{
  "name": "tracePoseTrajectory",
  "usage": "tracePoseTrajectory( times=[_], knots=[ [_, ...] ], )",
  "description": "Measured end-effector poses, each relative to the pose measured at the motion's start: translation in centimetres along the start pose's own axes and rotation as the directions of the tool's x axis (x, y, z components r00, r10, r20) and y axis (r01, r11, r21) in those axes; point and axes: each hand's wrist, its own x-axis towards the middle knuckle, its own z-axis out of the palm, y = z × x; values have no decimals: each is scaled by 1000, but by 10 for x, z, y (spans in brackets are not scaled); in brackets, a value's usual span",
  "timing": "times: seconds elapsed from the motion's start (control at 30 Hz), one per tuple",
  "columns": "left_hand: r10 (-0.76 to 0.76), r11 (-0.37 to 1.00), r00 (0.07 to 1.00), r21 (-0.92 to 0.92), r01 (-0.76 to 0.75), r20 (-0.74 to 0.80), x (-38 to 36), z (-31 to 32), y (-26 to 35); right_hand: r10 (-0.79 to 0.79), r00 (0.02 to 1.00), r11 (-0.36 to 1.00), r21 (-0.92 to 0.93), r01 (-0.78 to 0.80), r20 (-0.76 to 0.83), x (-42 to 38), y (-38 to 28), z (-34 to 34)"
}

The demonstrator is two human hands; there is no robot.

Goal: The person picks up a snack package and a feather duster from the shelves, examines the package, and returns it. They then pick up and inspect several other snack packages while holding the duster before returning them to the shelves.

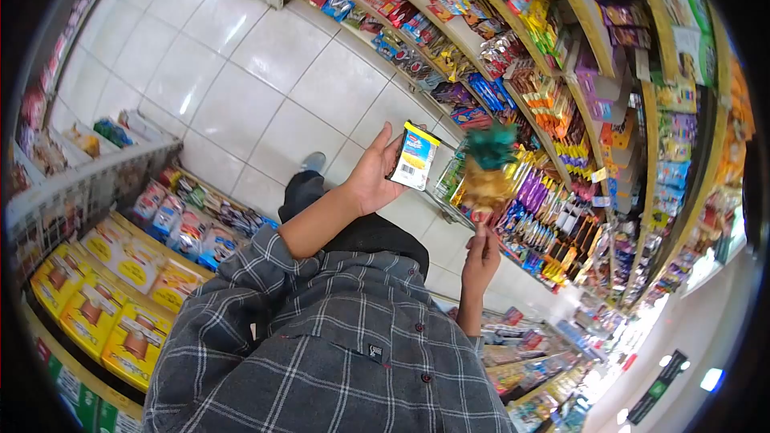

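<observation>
My left hand (377, 172) is wrapped round a small snack packet (415, 159) with a yellow top edge, a blue label and a barcode on its white lower part. My right hand (480, 261) pinches the red end of a feather duster (488, 168). The duster points up and away from me, its golden-brown and green tuft smeared by motion. In this view the tuft overlaps the shelf of bright snack packets (525, 192).
Tall shelves with wooden edges (577, 0) full of packets curve along the right. White floor tiles (257, 72) lie ahead. At the left stand a wire-mesh rack (64, 192) and several yellow boxes (96, 317). My shoe (314, 162) shows on the floor.
</observation>
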Motion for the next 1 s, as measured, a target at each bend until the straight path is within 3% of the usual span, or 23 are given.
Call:
tracePoseTrajectory(
  times=[0.03, 0.1, 0.13, 0.23, 0.27, 0.37, 0.53, 0.63, 0.67, 0.77, 0.9, 1.0],
  knots=[
    [-15, 1000, 1000, 11, 15, -9, 0, 3, 2, -34, 999, 999, 39, 32, 31, -11, -12, 5],
    [-45, 999, 999, 7, 45, 5, 1, 12, 7, -205, 951, 961, -136, 240, 231, -25, -37, 10],
    [-64, 998, 998, 12, 64, -20, -1, 17, 8, -243, 955, 952, -144, 268, 171, -25, -31, 18],
    [-64, 994, 995, 88, 71, -73, -1, 21, 10, 60, 998, 991, -118, -61, -7, -5, 16, 21],
    [-35, 991, 998, 124, 42, -53, -3, 25, 12, 100, 994, 993, -51, -102, -48, 1, 23, 20],
    [5, 965, 995, 261, 20, -97, 0, 21, 13, 241, 970, 894, 397, -209, -33, 1, 15, 28],
    [37, 860, 998, 510, -3, -57, 10, 32, -1, 261, 904, 596, 680, -427, 340, 3, -44, 43],
    [-47, 781, 998, 622, 55, -28, 11, 30, -13, 215, 917, 489, 775, -399, 337, 7, -60, 54],
    [-23, 759, 999, 649, 41, -36, 13, 21, -19, 219, 932, 515, 777, -362, 289, 9, -67, 56],
    [224, 527, 971, 849, -48, -84, 9, 17, -33, 63, 984, 687, 708, -165, 169, 10, -65, 67],
    [-51, 852, 984, 506, 132, -170, 5, 21, -11, -72, 974, 757, 648, -86, 213, 0, -65, 62],
    [-91, 948, 995, 311, 73, 43, -4, 25, -1, -198, 957, 914, 392, 102, 212, -7, -55, 37]
  ],
)
